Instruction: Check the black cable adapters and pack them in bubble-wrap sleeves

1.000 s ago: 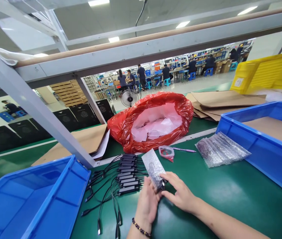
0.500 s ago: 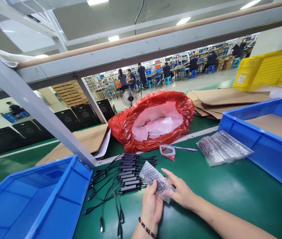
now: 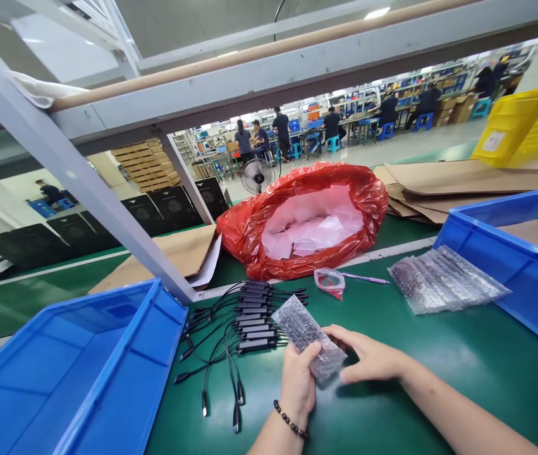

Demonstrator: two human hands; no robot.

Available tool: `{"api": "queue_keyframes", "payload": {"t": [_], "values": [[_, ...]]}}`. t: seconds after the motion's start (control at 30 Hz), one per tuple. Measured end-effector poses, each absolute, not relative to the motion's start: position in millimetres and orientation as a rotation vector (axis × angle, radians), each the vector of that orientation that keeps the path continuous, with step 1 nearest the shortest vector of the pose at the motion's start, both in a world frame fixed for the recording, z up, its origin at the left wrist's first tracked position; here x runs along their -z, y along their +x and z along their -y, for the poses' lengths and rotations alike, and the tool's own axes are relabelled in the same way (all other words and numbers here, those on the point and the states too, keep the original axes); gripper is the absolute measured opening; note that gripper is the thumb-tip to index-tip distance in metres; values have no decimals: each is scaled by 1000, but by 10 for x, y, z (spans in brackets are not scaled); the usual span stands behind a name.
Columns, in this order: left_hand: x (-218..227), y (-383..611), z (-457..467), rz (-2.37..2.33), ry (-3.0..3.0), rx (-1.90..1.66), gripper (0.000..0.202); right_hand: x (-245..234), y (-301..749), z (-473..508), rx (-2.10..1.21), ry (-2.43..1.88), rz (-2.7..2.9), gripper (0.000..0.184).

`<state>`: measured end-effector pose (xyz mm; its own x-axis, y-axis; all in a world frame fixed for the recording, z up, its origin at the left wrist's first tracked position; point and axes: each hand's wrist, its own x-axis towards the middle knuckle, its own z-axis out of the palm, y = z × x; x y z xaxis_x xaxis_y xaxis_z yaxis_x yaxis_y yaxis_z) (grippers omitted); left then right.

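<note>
A small bubble-wrap bag [image 3: 304,332] is held tilted over the green table by my left hand [image 3: 299,376], its thumb pressed on the front. On that wrist is a dark beaded bracelet. My right hand [image 3: 368,357] is at the bag's right edge, thumb and fingers apart; whether its fingertips touch the plastic I cannot tell. Just beyond and left of my hands lies a row of black cables with slim adapter bodies [image 3: 255,322], their leads trailing left and forward. A stack of flat bubble-wrap bags [image 3: 444,278] rests to the right.
Blue bins stand at left [image 3: 150,354] and right [image 3: 468,237]. A red plastic bag [image 3: 244,237] with white sheets sits behind the cables. Near it lie a tape roll [image 3: 329,281] and a pen [image 3: 366,278]. A slanted metal post [image 3: 83,170] rises at left; cardboard [image 3: 463,179] lies behind.
My right hand has shifted from the bag's lower front to its right edge, with the thumb now off the plastic. My left hand keeps hold of the bag. The view has turned slightly left.
</note>
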<state>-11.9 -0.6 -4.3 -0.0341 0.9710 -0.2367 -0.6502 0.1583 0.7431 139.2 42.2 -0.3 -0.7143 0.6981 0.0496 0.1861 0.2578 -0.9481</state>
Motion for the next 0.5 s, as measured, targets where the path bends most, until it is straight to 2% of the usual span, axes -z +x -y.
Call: {"api": "queue_keyframes", "payload": {"t": [0.07, 0.13, 0.2, 0.3, 0.5], "values": [[55, -114, 9, -871, 570, -1356, 30, -20, 1403, -438, -1584, -745, 1947, 54], [72, -89, 17, -885, 648, -1305, 32, -19, 1372, -436, -1569, -766, 1828, 38], [87, -60, 24, -888, 692, -1257, 38, -4, 1328, -424, -1508, -814, 1770, 30], [96, -43, 23, -924, 721, -1188, 41, 20, 1277, -398, -1459, -859, 1711, 26], [122, -88, 3, -1067, 812, -1155, 35, 26, 1195, -345, -1538, -832, 1567, 24]]}}
